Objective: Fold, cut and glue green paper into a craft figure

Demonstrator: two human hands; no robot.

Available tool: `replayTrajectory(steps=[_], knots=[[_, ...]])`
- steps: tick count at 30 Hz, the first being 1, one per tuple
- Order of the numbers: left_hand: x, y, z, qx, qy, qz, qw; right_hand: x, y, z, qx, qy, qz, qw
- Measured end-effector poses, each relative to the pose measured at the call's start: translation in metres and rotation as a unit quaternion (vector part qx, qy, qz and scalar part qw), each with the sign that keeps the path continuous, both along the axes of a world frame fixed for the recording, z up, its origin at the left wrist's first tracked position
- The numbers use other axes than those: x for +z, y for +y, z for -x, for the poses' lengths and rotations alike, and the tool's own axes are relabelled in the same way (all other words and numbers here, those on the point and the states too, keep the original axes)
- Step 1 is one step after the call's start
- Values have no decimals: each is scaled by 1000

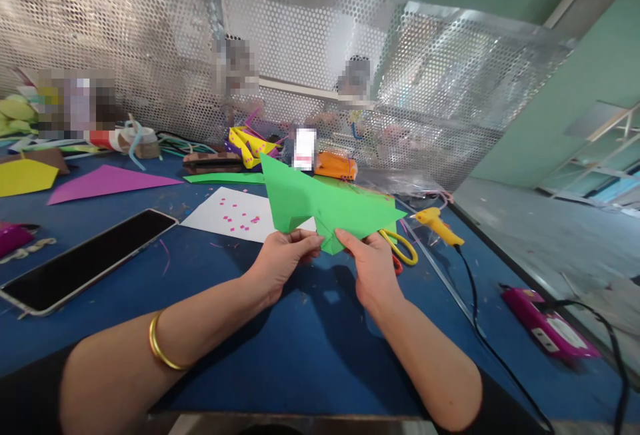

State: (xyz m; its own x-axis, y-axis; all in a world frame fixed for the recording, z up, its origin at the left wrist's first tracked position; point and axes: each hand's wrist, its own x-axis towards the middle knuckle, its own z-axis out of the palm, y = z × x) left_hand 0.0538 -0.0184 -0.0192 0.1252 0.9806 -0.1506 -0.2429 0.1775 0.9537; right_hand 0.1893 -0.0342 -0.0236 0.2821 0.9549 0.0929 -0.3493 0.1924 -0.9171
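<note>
A folded green paper (325,205) is held up above the blue table (300,355), with a pointed corner at its upper left and another at its right. My left hand (287,255) pinches its lower edge left of the middle, thumb pointing right. My right hand (373,262) grips the lower fold from the right, with the thumb on the paper's face. Behind the green paper lies a white sheet (235,215) bearing several small pink pieces. Yellow-handled scissors (403,248) rest just past my right hand, partly hidden.
A phone (90,258) lies at the left, near purple paper (113,184) and yellow paper (27,177). A yellow glue gun (440,225) is at the right, its cord trailing past a magenta power strip (550,325). Pencil cases and a perforated metal screen (310,35) stand behind.
</note>
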Motion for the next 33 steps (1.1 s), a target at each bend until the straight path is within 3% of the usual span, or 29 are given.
replayTrajectory(steps=[20,33], knots=[[0,-1,-2,31,17,-49,998,2,-3,2,46,22,15,999],[-3,-4,-4,33,26,-82,996,-4,-1,2,36,4,14,999]])
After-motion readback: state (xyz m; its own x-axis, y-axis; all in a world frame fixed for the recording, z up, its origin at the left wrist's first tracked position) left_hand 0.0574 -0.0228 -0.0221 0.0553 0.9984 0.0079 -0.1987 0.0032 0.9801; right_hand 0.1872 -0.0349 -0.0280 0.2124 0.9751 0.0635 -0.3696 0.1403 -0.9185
